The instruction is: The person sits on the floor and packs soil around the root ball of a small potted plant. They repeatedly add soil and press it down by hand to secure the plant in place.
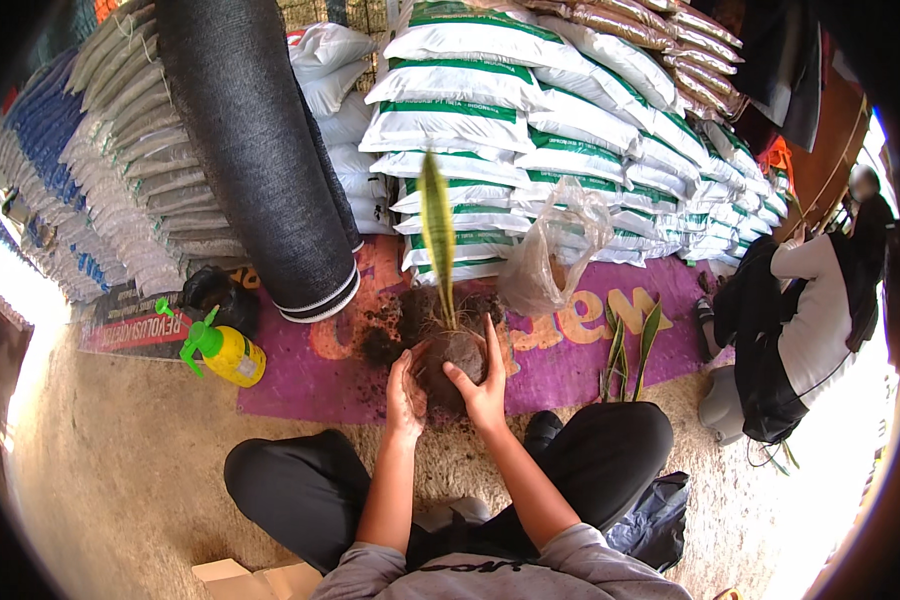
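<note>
A dark round ball of soil (454,362) sits between my two hands in front of my crossed legs. From its top rises a tall snake plant leaf (437,235), green with yellow edges, with thin roots at the base. My left hand (406,396) cups the ball's left side, its palm soiled. Against the right side lies my right hand (482,388), thumb across the front and fingers pointing up. Loose dark soil (382,345) is scattered behind and left of the ball on a purple printed sheet (290,385). The ball's underside is hidden.
A clear plastic bag (558,255) stands behind the ball. More snake plant leaves (630,350) lie right, a yellow-green spray bottle (232,355) left. Stacked white sacks (460,90) and a black roll (250,150) line the back. Another person (810,310) sits at right. Cardboard (255,580) lies near.
</note>
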A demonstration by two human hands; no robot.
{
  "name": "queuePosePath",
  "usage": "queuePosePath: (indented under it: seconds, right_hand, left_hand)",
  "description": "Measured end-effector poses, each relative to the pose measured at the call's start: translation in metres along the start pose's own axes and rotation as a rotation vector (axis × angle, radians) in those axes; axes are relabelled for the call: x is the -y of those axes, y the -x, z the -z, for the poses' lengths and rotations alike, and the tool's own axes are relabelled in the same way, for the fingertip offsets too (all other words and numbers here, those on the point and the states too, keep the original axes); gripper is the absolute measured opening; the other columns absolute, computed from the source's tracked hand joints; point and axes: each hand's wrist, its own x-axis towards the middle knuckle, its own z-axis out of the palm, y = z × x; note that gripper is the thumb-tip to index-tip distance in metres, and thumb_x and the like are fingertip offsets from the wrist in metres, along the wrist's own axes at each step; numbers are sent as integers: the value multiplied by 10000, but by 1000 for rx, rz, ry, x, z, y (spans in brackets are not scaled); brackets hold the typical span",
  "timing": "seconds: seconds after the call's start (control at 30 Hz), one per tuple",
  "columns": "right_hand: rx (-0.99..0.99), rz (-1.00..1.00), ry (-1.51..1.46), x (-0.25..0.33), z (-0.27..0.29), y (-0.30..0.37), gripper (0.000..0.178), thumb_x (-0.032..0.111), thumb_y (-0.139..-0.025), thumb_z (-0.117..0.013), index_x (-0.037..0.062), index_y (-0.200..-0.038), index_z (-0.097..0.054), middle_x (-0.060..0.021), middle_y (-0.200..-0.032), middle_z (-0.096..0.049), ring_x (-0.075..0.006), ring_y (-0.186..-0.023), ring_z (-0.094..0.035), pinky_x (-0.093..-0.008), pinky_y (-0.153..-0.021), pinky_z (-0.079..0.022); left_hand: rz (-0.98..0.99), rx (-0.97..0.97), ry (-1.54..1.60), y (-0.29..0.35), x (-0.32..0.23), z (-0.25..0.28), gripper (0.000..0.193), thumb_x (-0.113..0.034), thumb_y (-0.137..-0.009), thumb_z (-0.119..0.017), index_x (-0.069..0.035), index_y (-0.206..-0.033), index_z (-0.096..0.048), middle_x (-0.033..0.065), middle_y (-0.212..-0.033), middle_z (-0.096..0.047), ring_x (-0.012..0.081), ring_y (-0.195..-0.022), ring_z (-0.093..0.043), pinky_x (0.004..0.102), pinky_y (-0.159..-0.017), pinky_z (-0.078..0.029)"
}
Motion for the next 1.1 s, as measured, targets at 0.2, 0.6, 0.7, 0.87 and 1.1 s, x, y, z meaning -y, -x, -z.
queuePosePath:
  seconds: [0.2,0.6,0.7,0.87,1.1]
  right_hand:
    - [138,267,620,-3,-10,15,750,452,-796,-587,21,-1363,-350,-186,-1357,-387,-360,-1291,-313,-603,-1048,-65]
    - [180,259,671,-15,-13,19,651,383,-865,-510,37,-1387,-331,-175,-1444,-290,-349,-1334,-261,-601,-1056,-44]
    - [324,425,673,-22,-11,20,617,353,-869,-514,25,-1365,-347,-164,-1370,-389,-320,-1303,-329,-588,-1063,-87]
    - [275,387,411,-31,-8,28,565,261,-861,-549,15,-1341,-382,-178,-1308,-449,-307,-1245,-405,-494,-1071,-186]
    - [88,132,364,-92,19,33,319,173,-870,-586,-24,-1119,-557,-176,-1010,-602,-277,-925,-592,-311,-819,-448]
  left_hand:
    - [97,-24,192,-2,22,2,474,-417,-936,-415,-29,-1196,-497,99,-1139,-570,219,-1017,-567,367,-890,-457]
    - [141,-78,228,-12,26,24,391,-392,-934,-403,-62,-1048,-580,62,-958,-631,184,-856,-617,328,-782,-498]
    - [97,-97,224,-15,23,32,381,-403,-925,-416,-73,-1003,-591,48,-918,-632,176,-831,-617,312,-762,-499]
    - [122,-167,221,-19,12,44,393,-443,-883,-449,-93,-976,-602,51,-906,-642,190,-806,-629,323,-753,-517]
    - [41,-262,242,-28,-4,86,447,-460,-863,-441,-76,-1038,-588,101,-972,-636,275,-866,-624,425,-787,-521]
